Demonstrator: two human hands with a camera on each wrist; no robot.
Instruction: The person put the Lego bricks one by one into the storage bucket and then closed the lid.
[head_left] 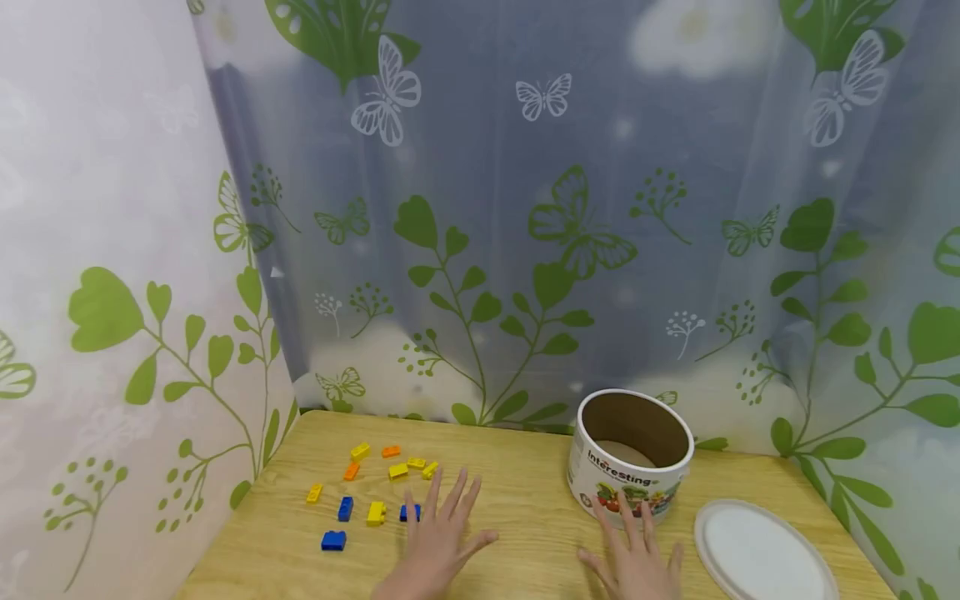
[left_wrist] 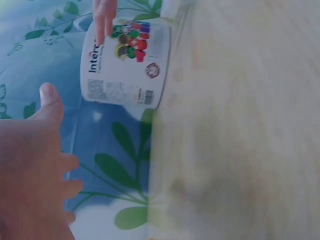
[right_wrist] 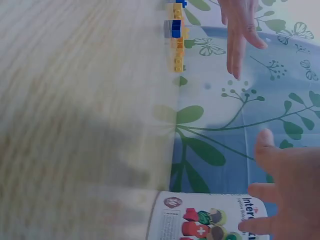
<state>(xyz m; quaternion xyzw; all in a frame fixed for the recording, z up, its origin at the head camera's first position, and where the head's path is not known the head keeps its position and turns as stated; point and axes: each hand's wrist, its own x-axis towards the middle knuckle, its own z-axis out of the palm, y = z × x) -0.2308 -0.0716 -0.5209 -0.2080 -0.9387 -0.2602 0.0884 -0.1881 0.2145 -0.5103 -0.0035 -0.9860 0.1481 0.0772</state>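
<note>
My left hand (head_left: 437,537) hovers over the wooden table with its fingers spread and holds nothing. Its fingertips overlap a blue brick (head_left: 409,512) in the head view. Several other toy bricks lie scattered to its left, among them a yellow brick (head_left: 376,512), an orange brick (head_left: 351,471) and a blue brick (head_left: 333,541). My right hand (head_left: 636,562), fingers also spread and holding nothing, is in front of a round white tub (head_left: 577,467). The tub stands upright and uncovered, with "Interesting" and colourful pictures printed on its side; no bricks show in its visible interior.
A white round lid (head_left: 765,554) lies flat on the table (head_left: 517,483) to the right of the tub. Behind the table hangs a curtain (head_left: 480,250) printed with leaves and butterflies, and a similar pale one (head_left: 135,250) runs along the left side.
</note>
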